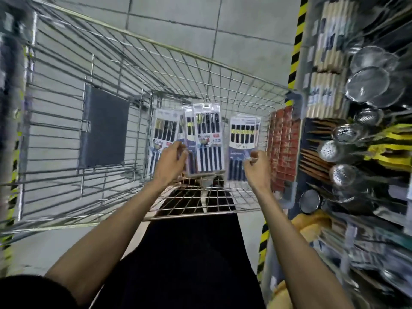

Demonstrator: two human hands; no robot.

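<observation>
Head view, left hand (170,161): fingers curled round the lower part of the fanned chopstick packs (208,139); a closed clasp, not a flat palm.
Fanned chopstick packs: about three, upright and overlapping, printed faces toward the person. They are probably spread so that each label can be read and sorted.
Right hand (256,166): pinches the lower part of the second chopstick bundle (244,134) between thumb and curled fingers.
Second chopstick bundle: upright, apart from the fan. Several packs seem stacked flush; the count cannot be told.
Location: both lots are in the air over the near end of the wire cart (156,42), above its fold-out grid and not resting on it.
Orientation: hanger tabs point upward, which in my judgement suits hanging on pegs.
Right of cart: striped shelf post (297,39), strainers (367,83), skimmers (343,175) and red packs (283,148), which are just beside the bundle.
Assessment: goods are held close to the display, likely for restocking.
Image quality: the edges are blurred.
</observation>
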